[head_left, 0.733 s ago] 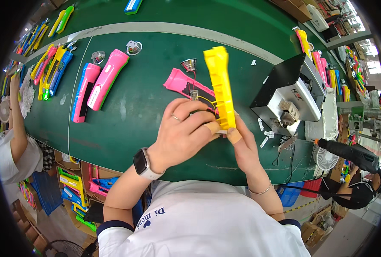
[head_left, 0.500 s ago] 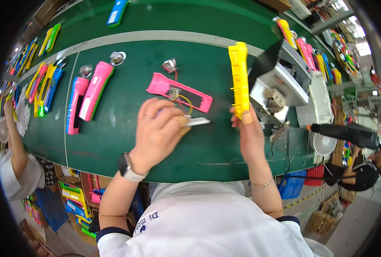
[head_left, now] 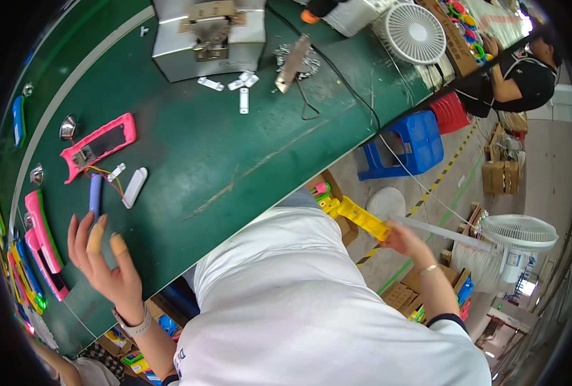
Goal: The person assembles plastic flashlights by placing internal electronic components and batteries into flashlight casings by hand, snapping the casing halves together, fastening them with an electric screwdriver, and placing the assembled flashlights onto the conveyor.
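Observation:
My left hand (head_left: pixel 109 267) is over the table's left part, fingers spread. Its fingertips are at the lower end of a blue-violet cylinder (head_left: pixel 95 192), perhaps a battery; I cannot tell whether they touch. Beyond it lies a pink flashlight half-shell (head_left: pixel 117 134) with a small board inside. Wires run from it toward a white oblong piece (head_left: pixel 135 187) and a smaller white part (head_left: pixel 116 172). A silvery reflector (head_left: pixel 69 127) sits beside the shell. Off the table's front edge, my right hand (head_left: pixel 407 243) grips a yellow flashlight half-shell (head_left: pixel 362 219) by one end, over a cardboard box (head_left: pixel 349 233).
A metal fixture (head_left: pixel 208 48) stands at the back, with small white parts (head_left: pixel 244 100) and a pile of screws (head_left: pixel 308 64) near it. Finished-looking pink flashlights (head_left: pixel 41 238) lie left. A blue stool (head_left: pixel 405 148), a fan (head_left: pixel 517 233) and another person (head_left: pixel 524 80) are right.
The view has swung to the right. My left hand has let go of the white oblong piece and spread its fingers. My right hand has carried the yellow half-shell from above the table to beyond its front edge.

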Action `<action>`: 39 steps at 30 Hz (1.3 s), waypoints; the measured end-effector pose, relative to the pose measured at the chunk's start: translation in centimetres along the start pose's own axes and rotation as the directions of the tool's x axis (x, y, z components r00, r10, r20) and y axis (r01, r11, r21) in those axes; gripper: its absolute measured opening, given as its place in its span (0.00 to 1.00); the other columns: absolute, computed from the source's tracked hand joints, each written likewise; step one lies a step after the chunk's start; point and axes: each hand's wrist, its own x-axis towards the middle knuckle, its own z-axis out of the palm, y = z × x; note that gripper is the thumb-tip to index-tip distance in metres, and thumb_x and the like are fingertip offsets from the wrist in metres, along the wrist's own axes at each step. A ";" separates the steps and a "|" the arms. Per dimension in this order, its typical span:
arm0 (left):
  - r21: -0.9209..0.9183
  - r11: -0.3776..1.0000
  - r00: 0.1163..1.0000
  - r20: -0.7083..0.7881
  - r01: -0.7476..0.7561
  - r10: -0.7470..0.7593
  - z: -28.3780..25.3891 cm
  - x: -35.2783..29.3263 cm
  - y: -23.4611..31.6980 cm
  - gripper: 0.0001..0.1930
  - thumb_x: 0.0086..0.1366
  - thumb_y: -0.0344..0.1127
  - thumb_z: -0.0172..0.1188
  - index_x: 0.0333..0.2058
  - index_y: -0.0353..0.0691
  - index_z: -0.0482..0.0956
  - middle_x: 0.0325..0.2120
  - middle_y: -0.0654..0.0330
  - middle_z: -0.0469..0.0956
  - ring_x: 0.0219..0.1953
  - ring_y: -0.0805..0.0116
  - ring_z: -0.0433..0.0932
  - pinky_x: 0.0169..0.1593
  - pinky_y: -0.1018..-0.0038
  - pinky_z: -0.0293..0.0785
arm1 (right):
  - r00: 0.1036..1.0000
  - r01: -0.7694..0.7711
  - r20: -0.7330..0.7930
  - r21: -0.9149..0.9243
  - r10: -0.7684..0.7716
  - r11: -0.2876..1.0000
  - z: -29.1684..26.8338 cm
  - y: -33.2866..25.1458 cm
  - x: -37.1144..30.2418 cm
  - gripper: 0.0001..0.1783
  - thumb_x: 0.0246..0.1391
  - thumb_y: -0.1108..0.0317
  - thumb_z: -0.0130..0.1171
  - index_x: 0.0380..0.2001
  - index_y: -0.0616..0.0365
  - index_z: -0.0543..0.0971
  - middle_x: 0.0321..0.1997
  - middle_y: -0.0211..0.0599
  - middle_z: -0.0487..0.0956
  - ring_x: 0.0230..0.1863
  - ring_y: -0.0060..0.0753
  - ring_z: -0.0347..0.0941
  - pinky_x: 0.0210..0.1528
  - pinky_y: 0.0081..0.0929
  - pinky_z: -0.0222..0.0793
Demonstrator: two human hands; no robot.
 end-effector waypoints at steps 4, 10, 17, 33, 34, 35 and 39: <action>0.006 0.998 0.998 -0.012 -0.068 0.068 0.1 -0.9 0.5 0.14 0.61 0.26 0.53 0.46 0.35 0.75 0.50 0.54 0.72 0.58 0.51 0.65 0.59 0.60 0.56 | 0.972 -0.046 -0.228 0.034 0.053 0.998 -1.3 7.0 11.6 0.27 0.55 0.42 0.48 0.43 0.55 0.75 0.34 0.33 0.77 0.30 0.27 0.68 0.37 0.25 0.66; 0.207 0.977 0.998 -0.045 0.055 -0.046 -4.5 -5.3 -0.3 0.12 0.60 0.24 0.52 0.43 0.35 0.76 0.47 0.53 0.74 0.56 0.48 0.66 0.56 0.58 0.60 | 0.992 -0.084 -0.106 -0.205 0.063 0.975 2.5 10.0 25.8 0.30 0.54 0.37 0.48 0.45 0.52 0.77 0.40 0.34 0.79 0.38 0.27 0.73 0.41 0.25 0.68; 0.124 0.660 0.577 -0.621 0.741 -0.531 -12.8 -22.2 -5.6 0.12 0.65 0.29 0.52 0.46 0.36 0.76 0.45 0.56 0.76 0.49 0.64 0.73 0.54 0.71 0.66 | 0.680 0.474 0.712 -0.608 0.175 0.637 24.7 2.4 28.3 0.21 0.57 0.52 0.50 0.46 0.56 0.75 0.38 0.34 0.80 0.43 0.32 0.75 0.46 0.31 0.69; 0.451 -0.569 -0.634 -0.009 0.688 -0.774 -15.9 -46.7 11.8 0.29 0.45 0.60 0.65 0.37 0.41 0.81 0.40 0.49 0.77 0.45 0.53 0.75 0.47 0.62 0.72 | 0.397 0.849 0.372 -0.496 0.839 -0.181 33.8 -3.9 19.4 0.18 0.56 0.56 0.51 0.42 0.58 0.77 0.38 0.36 0.81 0.41 0.30 0.75 0.46 0.29 0.69; 0.584 -0.519 -0.607 -0.057 0.624 -0.793 -15.3 -45.9 11.5 0.30 0.43 0.62 0.67 0.37 0.42 0.82 0.44 0.51 0.75 0.48 0.53 0.74 0.48 0.62 0.72 | 0.411 0.849 0.370 -0.487 0.833 -0.202 33.6 -4.8 19.1 0.18 0.56 0.56 0.51 0.41 0.58 0.77 0.38 0.36 0.81 0.41 0.30 0.76 0.46 0.29 0.69; 0.605 -0.545 -0.608 -0.123 0.581 -0.785 -14.8 -44.3 11.4 0.29 0.42 0.60 0.68 0.36 0.44 0.82 0.45 0.53 0.71 0.51 0.54 0.70 0.49 0.61 0.72 | 0.425 0.848 0.368 -0.481 0.827 -0.223 33.2 -5.8 18.7 0.18 0.56 0.56 0.51 0.41 0.58 0.77 0.38 0.36 0.81 0.41 0.30 0.76 0.46 0.29 0.69; 0.770 -0.385 -0.380 -0.200 0.509 -0.903 -12.7 -46.0 12.6 0.17 0.45 0.45 0.69 0.33 0.43 0.83 0.40 0.56 0.72 0.45 0.57 0.71 0.46 0.62 0.73 | 0.459 0.851 0.361 -0.440 0.812 -0.286 32.0 -9.3 16.9 0.17 0.56 0.57 0.51 0.40 0.59 0.78 0.38 0.36 0.81 0.41 0.29 0.76 0.45 0.29 0.69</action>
